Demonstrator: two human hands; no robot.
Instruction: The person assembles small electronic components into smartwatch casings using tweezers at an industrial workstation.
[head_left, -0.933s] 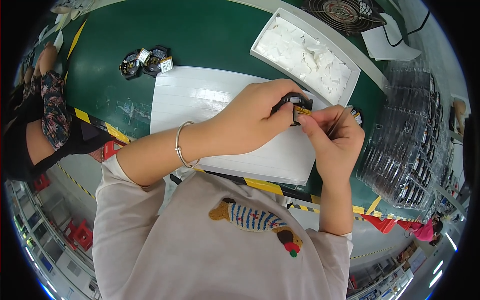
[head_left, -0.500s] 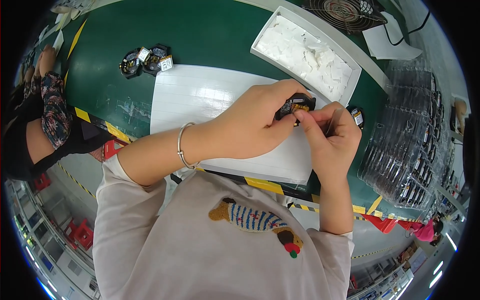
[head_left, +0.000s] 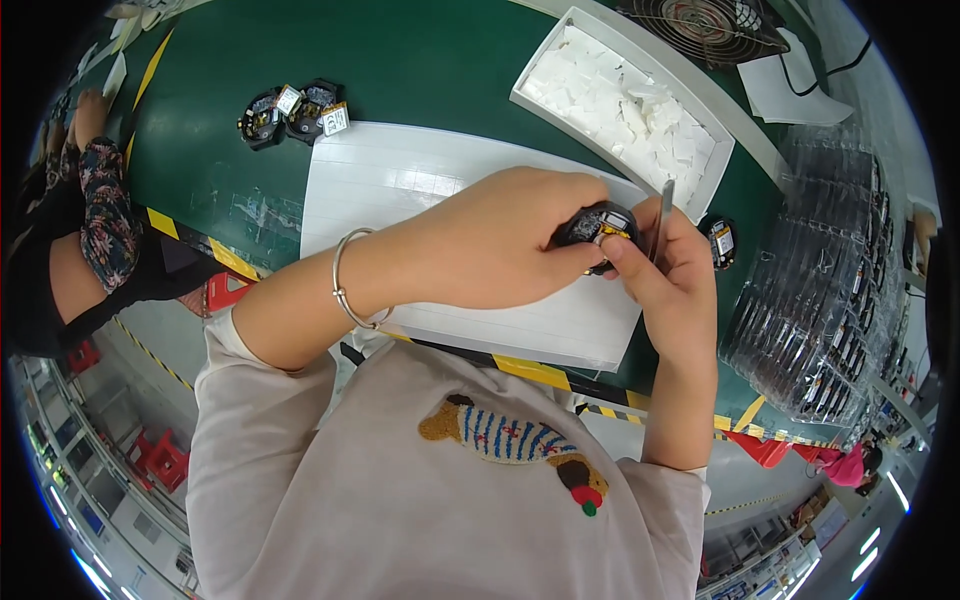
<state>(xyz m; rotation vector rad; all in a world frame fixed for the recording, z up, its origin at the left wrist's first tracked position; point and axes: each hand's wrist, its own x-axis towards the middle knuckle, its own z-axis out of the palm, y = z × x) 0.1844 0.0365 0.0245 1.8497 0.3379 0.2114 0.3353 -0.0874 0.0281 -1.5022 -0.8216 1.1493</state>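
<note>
Module [head_left: 610, 222] sits pinched in left hand [head_left: 525, 240]; right hand [head_left: 680, 275] grips metal tool [head_left: 664, 212], now pointing far, apparently leaving thumb [head_left: 627, 259] free.

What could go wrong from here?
1. The right hand holds a thin metal tool close to the exposed parts of the black round device in the left hand; a slip might scratch them.
2. The device is held up above the white sheet, so a loosened grip could drop it.
3. Another black unit lies just right of the right hand; an outward swing might knock it.
</note>
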